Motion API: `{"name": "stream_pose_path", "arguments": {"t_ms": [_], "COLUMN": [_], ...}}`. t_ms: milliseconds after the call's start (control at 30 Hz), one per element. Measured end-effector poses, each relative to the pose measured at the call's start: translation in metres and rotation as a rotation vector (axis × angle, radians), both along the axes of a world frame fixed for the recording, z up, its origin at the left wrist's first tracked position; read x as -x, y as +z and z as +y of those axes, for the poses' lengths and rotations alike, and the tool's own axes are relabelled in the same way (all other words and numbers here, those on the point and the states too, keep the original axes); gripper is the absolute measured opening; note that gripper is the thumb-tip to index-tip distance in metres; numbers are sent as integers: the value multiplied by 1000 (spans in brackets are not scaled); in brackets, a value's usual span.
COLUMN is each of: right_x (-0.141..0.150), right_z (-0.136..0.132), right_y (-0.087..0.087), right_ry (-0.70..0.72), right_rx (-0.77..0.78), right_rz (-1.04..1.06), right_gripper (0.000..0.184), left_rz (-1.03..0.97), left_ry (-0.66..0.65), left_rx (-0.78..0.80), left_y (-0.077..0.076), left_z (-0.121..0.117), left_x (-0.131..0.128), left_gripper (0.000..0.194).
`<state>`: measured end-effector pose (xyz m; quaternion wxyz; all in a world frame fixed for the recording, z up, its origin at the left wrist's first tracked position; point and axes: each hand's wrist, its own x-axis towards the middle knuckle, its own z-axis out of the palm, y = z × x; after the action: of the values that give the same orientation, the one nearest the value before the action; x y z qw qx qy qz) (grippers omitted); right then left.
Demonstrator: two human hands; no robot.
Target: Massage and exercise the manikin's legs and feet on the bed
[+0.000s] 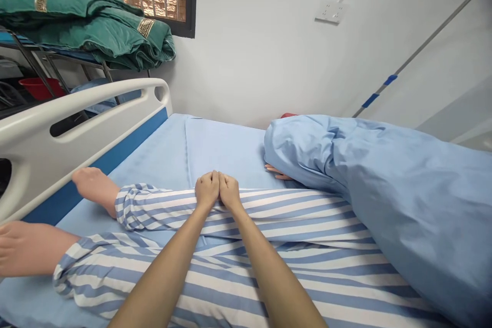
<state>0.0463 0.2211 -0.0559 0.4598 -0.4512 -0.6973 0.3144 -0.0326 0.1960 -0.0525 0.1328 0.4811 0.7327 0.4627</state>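
A figure that looks like a care manikin lies on the bed in blue-and-white striped trousers. Its bare feet point left. My left hand and my right hand are side by side, thumbs touching, at the far edge of the far striped trouser leg. Both have their fingers curled down over that edge; the fingertips are hidden. A light blue quilt is folded back over the upper body on the right, and the fingers of the manikin's hand stick out beneath it.
Light blue sheet covers the bed. A cream footboard rises at the left. Behind it, folded green bedding lies on a metal-framed bed, with a red basin below. A metal pole slants along the right wall.
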Motion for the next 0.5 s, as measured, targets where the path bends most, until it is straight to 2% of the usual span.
{"name": "stream_pose_path", "arguments": {"t_ms": [100,233,367,500], "right_x": [5,4,1,-4], "right_z": [0,0,0,4], "right_y": [-9,-4,6,12], "right_ry": [16,18,9,20], "right_rx": [-6,34,99,210], "right_rz": [16,62,104,212], "right_gripper": [43,40,41,42], "left_rz": [-5,-2,-78,-272], "left_ry": [-18,-25,-77,-90], "left_rx": [-2,1,24,-71], "left_y": [-2,0,12,26], "left_z": [1,1,5,14], "left_x": [0,-1,-1,-12], "left_gripper": [46,44,40,37]}}
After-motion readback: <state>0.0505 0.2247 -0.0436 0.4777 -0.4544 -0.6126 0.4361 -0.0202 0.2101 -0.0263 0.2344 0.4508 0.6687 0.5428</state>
